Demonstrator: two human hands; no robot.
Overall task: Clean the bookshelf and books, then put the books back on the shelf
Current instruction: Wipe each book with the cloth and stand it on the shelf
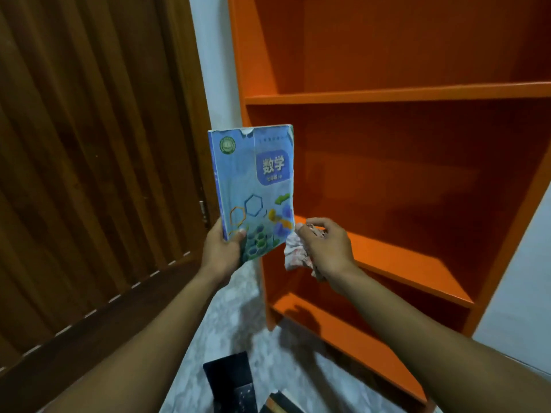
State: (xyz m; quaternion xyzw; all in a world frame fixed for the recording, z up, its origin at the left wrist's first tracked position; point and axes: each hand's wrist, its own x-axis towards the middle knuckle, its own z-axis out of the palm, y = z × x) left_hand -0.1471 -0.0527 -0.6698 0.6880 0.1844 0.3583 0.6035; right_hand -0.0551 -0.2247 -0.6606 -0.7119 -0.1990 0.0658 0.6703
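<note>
Two hands busy: left hand [222, 248] pinches the blue book's [253, 186] bottom corner; right hand [326, 248] clenches a crumpled cloth [295, 253].

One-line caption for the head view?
Left hand holds blue textbook, right hand grips cloth before orange bookshelf.

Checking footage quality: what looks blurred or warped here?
Head view: wide-angle lens bows the orange bookshelf edges; the crumpled cloth in the right hand is smeared; the blue textbook title stays readable; dark books on the floor are soft.
</note>
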